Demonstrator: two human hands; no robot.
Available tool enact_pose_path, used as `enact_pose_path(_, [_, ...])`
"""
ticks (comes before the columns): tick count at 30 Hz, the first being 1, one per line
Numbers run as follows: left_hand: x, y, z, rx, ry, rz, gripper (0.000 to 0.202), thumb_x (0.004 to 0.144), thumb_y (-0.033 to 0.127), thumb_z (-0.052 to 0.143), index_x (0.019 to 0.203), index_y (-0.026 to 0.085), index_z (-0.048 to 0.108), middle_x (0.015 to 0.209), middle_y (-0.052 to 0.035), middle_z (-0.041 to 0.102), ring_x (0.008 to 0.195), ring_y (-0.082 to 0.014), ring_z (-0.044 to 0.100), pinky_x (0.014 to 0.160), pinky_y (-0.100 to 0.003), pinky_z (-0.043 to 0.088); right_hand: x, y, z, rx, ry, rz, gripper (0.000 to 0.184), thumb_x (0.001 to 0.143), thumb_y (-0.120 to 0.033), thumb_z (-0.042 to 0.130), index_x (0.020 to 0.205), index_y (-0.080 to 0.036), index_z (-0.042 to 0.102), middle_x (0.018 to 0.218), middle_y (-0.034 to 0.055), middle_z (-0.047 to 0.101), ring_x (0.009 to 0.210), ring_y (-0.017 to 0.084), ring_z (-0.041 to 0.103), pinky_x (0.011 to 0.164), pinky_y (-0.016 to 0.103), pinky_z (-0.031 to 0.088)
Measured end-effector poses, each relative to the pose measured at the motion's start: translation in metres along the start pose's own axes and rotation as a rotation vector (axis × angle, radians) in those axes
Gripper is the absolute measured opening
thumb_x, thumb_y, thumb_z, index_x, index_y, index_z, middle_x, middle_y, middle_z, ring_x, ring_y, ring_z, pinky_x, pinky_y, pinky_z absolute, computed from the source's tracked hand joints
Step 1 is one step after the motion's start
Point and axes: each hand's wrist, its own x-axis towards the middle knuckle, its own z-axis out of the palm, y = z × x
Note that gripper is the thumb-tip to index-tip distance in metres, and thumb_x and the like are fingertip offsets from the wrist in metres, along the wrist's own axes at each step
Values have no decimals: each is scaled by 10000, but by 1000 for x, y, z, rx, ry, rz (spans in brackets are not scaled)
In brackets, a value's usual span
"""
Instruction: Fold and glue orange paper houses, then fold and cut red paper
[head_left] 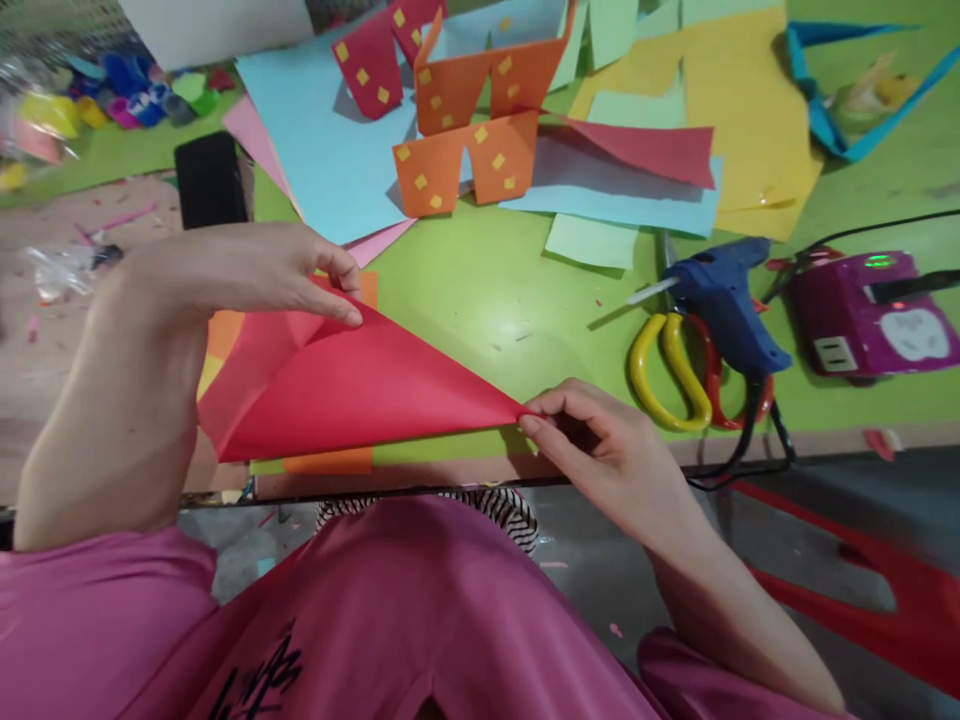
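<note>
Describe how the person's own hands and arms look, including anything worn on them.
The left hand and right hand are bare, with no gloves; no watch or bracelet shows on either wrist. The forearms are uncovered below loose, plain pink sleeves. They belong to a pink shirt with black script-like lettering on its front.

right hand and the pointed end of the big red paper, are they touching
Touching. The head view shows it: the right hand pinches the pointed end of the big red paper between thumb and fingers.
</note>
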Motion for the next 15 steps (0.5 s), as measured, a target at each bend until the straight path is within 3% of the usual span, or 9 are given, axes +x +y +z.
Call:
enact_pose_path(5, [-1,-3,0,-23,-17,3,555,820,661,538,1010,170,714,857,5,682,773,-146,558,743,-256,408,1,0,0,-4,-8,13,175,977,-326,624,853,-222,692,758,4,662,672,136,612,603,268,455])
enact_pose_path(10, [-4,-12,-1,-38,-17,-10,570,809,640,532,1062,161,712,964,-12,704,917,-204,611,848,-309,427,1,0,0,-7,-13,31,192,976,-346,620,841,-225,683,756,6,661,669,143,610,604,280,452])
enact_pose_path(15, [-8,-21,-1,-46,114,-11,567,758,687,560,951,183,733,913,6,714,861,-179,606,817,-310,406,2,2,0,-5,-19,50,208,971,-366,631,827,-228,687,759,4,665,668,142,610,612,285,453])
